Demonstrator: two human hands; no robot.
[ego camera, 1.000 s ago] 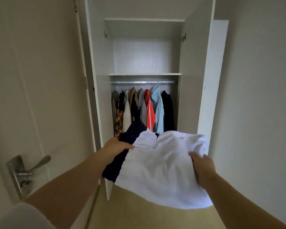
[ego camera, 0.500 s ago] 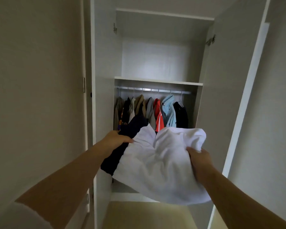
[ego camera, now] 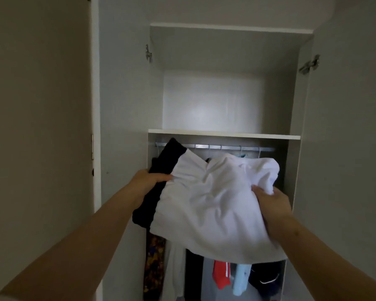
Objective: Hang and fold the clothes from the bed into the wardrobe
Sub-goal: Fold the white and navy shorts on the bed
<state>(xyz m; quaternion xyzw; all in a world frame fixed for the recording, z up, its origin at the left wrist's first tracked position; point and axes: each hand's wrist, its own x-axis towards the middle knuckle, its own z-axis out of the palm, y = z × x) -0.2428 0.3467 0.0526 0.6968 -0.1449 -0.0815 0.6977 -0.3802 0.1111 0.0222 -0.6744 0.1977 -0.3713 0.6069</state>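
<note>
Closer to the wardrobe and higher than half a second ago, the clothes held out in both hands now cover the tops of the hanging clothes. Both forearms reach forward and slightly upward. The left hand point(ego camera: 149, 181) grips the navy garment point(ego camera: 161, 170) at its near left edge, thumb laid across the top with its tip touching the white garment point(ego camera: 213, 205). The right hand point(ego camera: 271, 203) grips the white garment's bunched right side, thumb pressed into the fabric. The white garment lies over the navy one, its near hem drooping free. The navy garment's far corner overlaps the hanging rail point(ego camera: 226, 147) just under the shelf point(ego camera: 224, 134). Below the bundle hang a patterned garment point(ego camera: 153, 263), a red garment point(ego camera: 220, 274) and a light blue garment point(ego camera: 241, 279). Above the shelf edge the upper compartment point(ego camera: 211, 105) stands open between the two swung-out doors.
</note>
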